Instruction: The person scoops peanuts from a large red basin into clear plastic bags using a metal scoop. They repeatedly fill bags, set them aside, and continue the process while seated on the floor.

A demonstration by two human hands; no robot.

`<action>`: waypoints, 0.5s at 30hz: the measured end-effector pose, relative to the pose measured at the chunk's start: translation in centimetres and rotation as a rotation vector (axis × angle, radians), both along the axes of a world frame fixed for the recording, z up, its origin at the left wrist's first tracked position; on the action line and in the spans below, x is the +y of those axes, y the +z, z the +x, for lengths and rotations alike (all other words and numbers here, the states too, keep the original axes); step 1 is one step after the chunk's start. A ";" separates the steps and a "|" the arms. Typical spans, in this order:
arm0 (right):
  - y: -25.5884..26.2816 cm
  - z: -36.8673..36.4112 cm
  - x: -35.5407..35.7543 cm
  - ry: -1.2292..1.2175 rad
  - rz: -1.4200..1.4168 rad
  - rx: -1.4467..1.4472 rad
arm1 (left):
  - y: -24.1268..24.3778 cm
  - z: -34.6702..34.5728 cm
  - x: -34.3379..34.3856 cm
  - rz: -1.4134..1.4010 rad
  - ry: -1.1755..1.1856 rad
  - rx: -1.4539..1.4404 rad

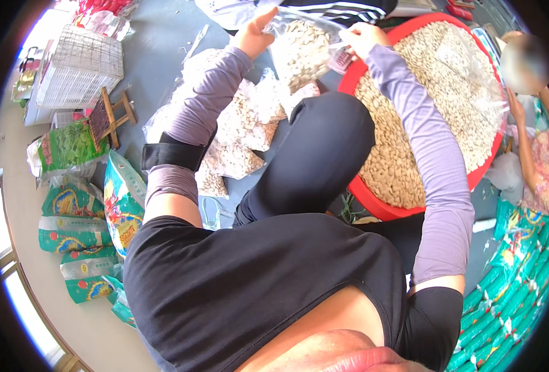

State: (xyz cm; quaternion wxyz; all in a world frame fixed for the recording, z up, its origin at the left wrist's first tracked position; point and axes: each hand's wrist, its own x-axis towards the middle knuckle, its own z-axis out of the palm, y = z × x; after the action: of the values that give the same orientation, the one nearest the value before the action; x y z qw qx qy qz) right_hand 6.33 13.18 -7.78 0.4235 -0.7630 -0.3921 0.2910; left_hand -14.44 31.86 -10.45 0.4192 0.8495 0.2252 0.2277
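A clear plastic bag part filled with pale flat seeds, which look like pumpkin seeds, is held up beyond my raised knee. My right hand pinches its upper right edge, near a dark reddish label. At the upper left edge is my left hand, thumb extended and the other fingers curled at the plastic; the exact grip is partly hidden. Right of the knee, a large round red-rimmed tub is full of similar seeds. Several filled clear bags lie on the floor under and beside my left forearm.
A small wooden folding stool and white plastic baskets stand at left, above green printed sacks. More green packages are stacked at lower right. Another person is beyond the tub; someone in striped dark clothing is opposite me.
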 end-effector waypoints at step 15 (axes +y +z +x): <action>-13.7 -5.9 -1.0 0.391 -0.190 0.134 | -23.1 1.3 -0.6 0.497 -0.271 0.665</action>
State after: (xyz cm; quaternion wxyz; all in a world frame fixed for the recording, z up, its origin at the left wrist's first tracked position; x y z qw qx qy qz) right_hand 0.42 12.15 -21.47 0.3104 -0.6879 -0.4746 0.4530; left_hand -13.11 31.30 -33.54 0.1330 0.9735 0.1731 -0.0679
